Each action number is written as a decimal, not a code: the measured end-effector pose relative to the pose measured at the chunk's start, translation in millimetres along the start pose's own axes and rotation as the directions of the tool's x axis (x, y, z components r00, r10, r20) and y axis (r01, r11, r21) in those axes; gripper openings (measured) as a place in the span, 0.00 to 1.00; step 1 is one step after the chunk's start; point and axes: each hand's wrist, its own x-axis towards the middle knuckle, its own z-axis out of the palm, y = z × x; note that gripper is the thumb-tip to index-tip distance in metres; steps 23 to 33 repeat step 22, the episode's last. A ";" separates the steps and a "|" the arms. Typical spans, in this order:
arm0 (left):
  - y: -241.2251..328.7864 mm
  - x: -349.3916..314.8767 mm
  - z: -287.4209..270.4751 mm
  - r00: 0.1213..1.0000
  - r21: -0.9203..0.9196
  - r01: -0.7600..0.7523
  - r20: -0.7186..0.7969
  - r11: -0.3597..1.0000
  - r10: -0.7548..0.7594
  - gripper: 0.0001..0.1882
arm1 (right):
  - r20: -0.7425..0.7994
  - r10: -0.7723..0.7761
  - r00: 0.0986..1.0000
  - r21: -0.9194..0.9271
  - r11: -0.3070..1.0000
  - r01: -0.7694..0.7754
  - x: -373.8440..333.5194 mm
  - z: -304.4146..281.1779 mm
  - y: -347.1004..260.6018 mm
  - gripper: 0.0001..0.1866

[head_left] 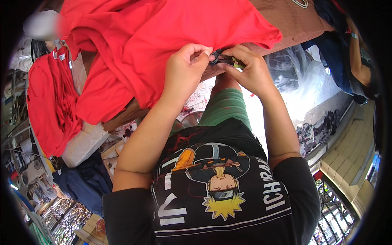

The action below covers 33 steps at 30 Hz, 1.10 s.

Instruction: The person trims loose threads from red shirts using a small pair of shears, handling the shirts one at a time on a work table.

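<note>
My left hand [184,69] is closed in a pinch at the near edge of the table, holding a small black piece [214,55] with light marks, perhaps a fabric label. Closed around a pair of small dark thread snips [234,61] with a yellow-green part is my right hand [252,69]. The blades point left and meet the black piece between my hands. Just beyond my fingers, a bright red garment [175,28] lies spread over the table, its folds hanging off the left side.
The brown-covered table [292,22] extends to the upper right. More red garments [53,98] hang at left, above a white plastic-wrapped bundle [86,143] and dark blue cloth [87,179]. Clear plastic [290,67] lies at right. Another person's arm [357,61] shows at far right.
</note>
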 end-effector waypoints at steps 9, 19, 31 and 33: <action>-5.1 -2.5 1.0 1.000 0.016 -0.007 -0.005 1.000 0.007 0.11 | 0.031 0.243 0.970 -0.140 0.961 -0.236 -0.3 -19.3 -25.7 0.13; -8.8 -4.1 -0.7 0.999 0.075 -0.049 0.022 0.996 0.047 0.10 | 0.094 0.145 0.985 -0.336 0.936 -0.106 6.7 -4.8 -28.8 0.12; -8.2 -5.7 -4.2 0.986 0.224 -0.166 0.055 0.960 0.157 0.10 | 0.098 0.154 0.983 -0.382 0.918 -0.106 8.5 -5.5 -31.5 0.12; -8.2 -5.7 -4.2 0.986 0.224 -0.166 0.055 0.960 0.157 0.10 | 0.098 0.154 0.983 -0.382 0.918 -0.106 8.5 -5.5 -31.5 0.12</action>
